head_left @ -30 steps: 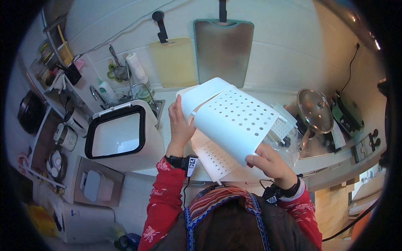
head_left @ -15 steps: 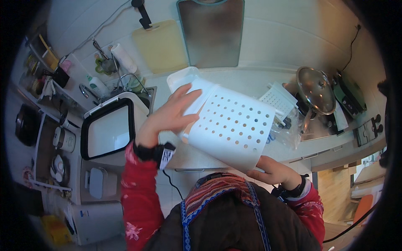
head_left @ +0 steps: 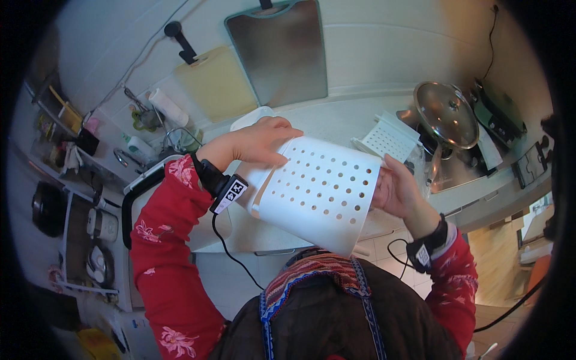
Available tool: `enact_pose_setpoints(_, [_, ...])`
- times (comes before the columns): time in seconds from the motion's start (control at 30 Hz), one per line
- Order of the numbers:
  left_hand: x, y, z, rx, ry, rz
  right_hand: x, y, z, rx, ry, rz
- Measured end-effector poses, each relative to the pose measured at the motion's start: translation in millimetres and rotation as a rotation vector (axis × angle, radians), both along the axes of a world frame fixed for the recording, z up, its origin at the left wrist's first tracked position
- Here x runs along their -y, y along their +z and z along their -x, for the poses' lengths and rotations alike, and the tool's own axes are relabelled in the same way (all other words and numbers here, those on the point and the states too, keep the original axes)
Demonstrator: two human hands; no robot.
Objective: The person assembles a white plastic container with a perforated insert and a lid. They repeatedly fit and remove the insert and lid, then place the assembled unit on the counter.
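Note:
A white plastic basket with rows of round holes is tilted on its side in front of my chest. My left hand grips its left end, thumb and fingertips resting over the edge by a seam. My right hand holds the right rim, some fingers tucked behind or inside it, so their tips are hidden. Past my left hand, a rounded white part shows; whether it is joined to the basket I cannot tell. A smaller white perforated piece lies on the counter behind the basket.
A lidded pan stands on the stove to the right. A black-rimmed white bin is at the left, partly behind my sleeve, near the sink tap. Two cutting boards, yellowish and dark, hang on the wall.
My right hand has moved up from the basket's lower corner to its right rim. The basket has shifted left and slightly down, and my left forearm covers more of the bin.

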State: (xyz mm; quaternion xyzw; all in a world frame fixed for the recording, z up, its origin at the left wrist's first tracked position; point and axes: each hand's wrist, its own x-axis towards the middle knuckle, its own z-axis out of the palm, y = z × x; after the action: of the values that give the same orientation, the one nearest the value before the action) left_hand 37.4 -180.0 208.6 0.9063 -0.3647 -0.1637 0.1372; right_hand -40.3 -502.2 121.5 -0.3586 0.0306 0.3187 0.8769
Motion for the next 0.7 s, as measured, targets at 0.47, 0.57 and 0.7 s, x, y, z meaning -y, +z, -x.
enact_pose_setpoints(0.47, [4.3,-21.2,-5.0,0.208,0.084,0.060,16.5,7.3,-69.5,0.065,0.417,0.455])
enact_pose_setpoints(0.57, [6.4,-23.9,3.0,0.243,0.107,0.021,12.3,-1.1,-43.0,0.054,0.398,0.374])
enact_pose_setpoints(0.7, [10.7,-21.5,8.5,0.238,0.118,-0.021,14.4,-2.9,-27.5,0.045,0.404,0.347])
